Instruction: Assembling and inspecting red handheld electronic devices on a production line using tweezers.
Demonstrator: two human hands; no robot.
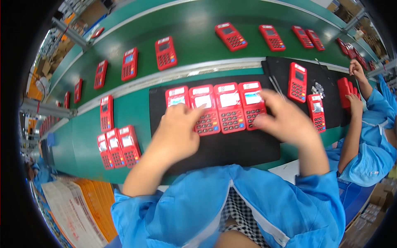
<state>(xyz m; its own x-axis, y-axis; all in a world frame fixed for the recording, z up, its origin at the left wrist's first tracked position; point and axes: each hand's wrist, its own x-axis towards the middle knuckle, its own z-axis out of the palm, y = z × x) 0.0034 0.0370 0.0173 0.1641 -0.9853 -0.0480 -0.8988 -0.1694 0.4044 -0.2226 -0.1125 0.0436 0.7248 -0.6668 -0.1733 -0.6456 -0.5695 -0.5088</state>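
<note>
From the head camera, four red card terminals (216, 108) lie side by side in a row on a black mat (231, 146), which sits on the near part of the green tabletop (82, 144). The left hand (175, 134) rests over the leftmost terminals, its fingers loosely curled and one fingertip touching a keypad — it grips nothing. The right hand (283, 118) is blurred, just beside the rightmost terminal of the row; whether it holds anything I cannot tell. To the near left, three more red terminals (119, 146) lie together on the tabletop. Beyond, a green conveyor belt (194, 29) carries further red terminals, spaced apart. At the right, another person in a blue coat (368, 144) works at a second black mat (326, 78).
</note>
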